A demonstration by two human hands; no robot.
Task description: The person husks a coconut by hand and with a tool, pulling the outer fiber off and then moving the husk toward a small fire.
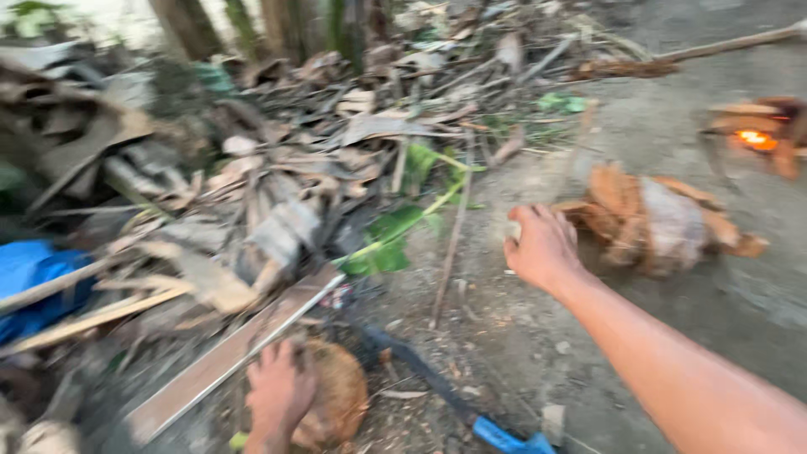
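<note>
The picture is blurred by motion. My left hand (277, 391) rests at the bottom edge on a brown husked coconut (336, 403), fingers spread over its left side. My right hand (542, 248) reaches out over the dirt ground with its fingers curled in; whether it holds anything is unclear. Just beyond it lies a pile of torn brown coconut husk pieces (656, 223). A dark tool with a blue handle (500, 435) lies on the ground between my arms.
A big heap of dry leaves, sticks and boards (252, 168) fills the left and back. A long flat plank (227, 357) lies beside the coconut. Blue plastic (34, 277) sits far left. A small fire (756, 139) burns at the right.
</note>
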